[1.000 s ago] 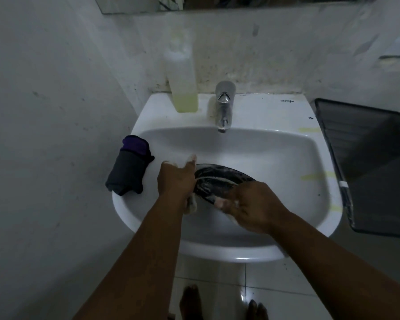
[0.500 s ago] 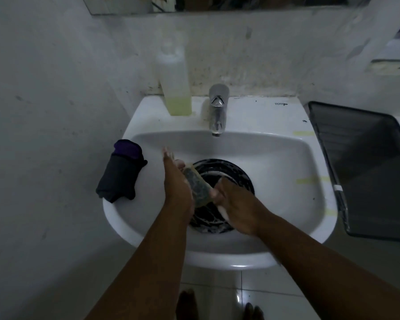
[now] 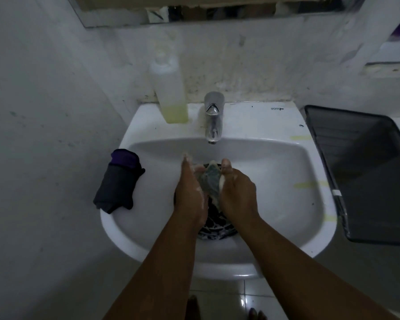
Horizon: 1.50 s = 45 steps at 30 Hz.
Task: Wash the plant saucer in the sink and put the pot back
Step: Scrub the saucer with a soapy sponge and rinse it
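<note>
A dark round plant saucer (image 3: pixel 215 228), covered in soap foam, lies flat in the bottom of the white sink (image 3: pixel 275 181). My hands hide most of it. Above the saucer, my left hand (image 3: pixel 191 192) and my right hand (image 3: pixel 237 191) press a soapy sponge (image 3: pixel 210 181) between them, palms facing each other. Both hands are foamy. The chrome tap (image 3: pixel 214 118) stands behind them with no water visibly running. No pot is in view.
A tall bottle with yellow liquid (image 3: pixel 170 88) stands on the sink's back left ledge. A rolled dark and purple cloth (image 3: pixel 119 181) lies on the left rim. A dark tray (image 3: pixel 365 174) sits to the right of the sink. Walls close in at left and behind.
The saucer, held tilted a second ago, now lies flat in the basin. Both hands have let go of it and come together around the sponge.
</note>
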{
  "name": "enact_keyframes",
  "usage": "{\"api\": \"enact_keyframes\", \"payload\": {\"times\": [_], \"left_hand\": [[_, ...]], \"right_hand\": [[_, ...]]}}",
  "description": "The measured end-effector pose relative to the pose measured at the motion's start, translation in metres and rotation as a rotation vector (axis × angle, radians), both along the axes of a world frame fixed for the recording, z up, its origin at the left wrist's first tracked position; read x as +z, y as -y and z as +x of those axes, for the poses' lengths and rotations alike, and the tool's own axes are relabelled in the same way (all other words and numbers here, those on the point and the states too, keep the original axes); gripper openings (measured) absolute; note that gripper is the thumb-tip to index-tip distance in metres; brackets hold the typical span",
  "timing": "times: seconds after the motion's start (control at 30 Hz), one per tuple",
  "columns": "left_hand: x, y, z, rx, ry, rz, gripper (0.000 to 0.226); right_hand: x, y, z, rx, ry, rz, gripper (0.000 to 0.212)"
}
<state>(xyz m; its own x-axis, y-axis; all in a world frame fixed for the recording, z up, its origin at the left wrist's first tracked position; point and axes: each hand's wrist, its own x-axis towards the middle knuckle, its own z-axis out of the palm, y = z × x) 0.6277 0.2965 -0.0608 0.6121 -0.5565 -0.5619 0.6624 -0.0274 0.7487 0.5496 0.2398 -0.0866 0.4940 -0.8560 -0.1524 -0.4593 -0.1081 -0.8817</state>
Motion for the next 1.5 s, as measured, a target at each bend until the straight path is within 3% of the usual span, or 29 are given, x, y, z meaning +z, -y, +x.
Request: {"api": "enact_keyframes", "payload": {"times": [0.1,0.37,0.53,0.77,0.93,1.0,1.1,1.17,1.27,1.5], "left_hand": [[-0.005,-0.006,0.004,-0.183,0.218,0.166,0.048],[0.009,-0.008,0.006,-0.219,0.312,0.094,0.013],[0.02,-0.001,0.005,-0.236,0.338,0.043,0.02],[0.025,-0.006,0.015,-0.197,0.226,0.038,0.017],[0.017,-0.005,0.021,-0.194,0.23,0.126,0.046],[0.006,-0.006,0.028,-0.206,0.359,0.233,0.051],[-0.035,-0.013,0.04,-0.336,0.812,0.592,0.054],[-0.063,-0.02,0.048,-0.453,0.99,0.8,0.051],[-0.083,-0.018,0.054,-0.508,0.946,0.9,0.05],[-0.087,-0.006,0.047,-0.353,0.817,0.853,0.049]], "right_hand": [[-0.004,0.012,0.0,0.008,-0.121,-0.125,0.062],[0.016,0.024,-0.007,-0.11,0.022,0.002,0.064],[0.032,0.031,-0.004,-0.113,0.052,0.068,0.066],[0.047,0.034,0.004,-0.084,0.092,0.126,0.078],[0.043,0.039,0.0,-0.103,0.07,0.047,0.067],[0.036,0.041,-0.001,-0.102,0.034,0.026,0.067],[0.024,0.04,-0.006,-0.089,-0.031,0.04,0.068],[0.014,0.04,-0.009,-0.071,-0.064,0.052,0.069],[0.002,0.04,-0.011,-0.034,-0.113,0.068,0.07],[-0.022,0.036,-0.01,-0.028,-0.14,0.128,0.072]]}}
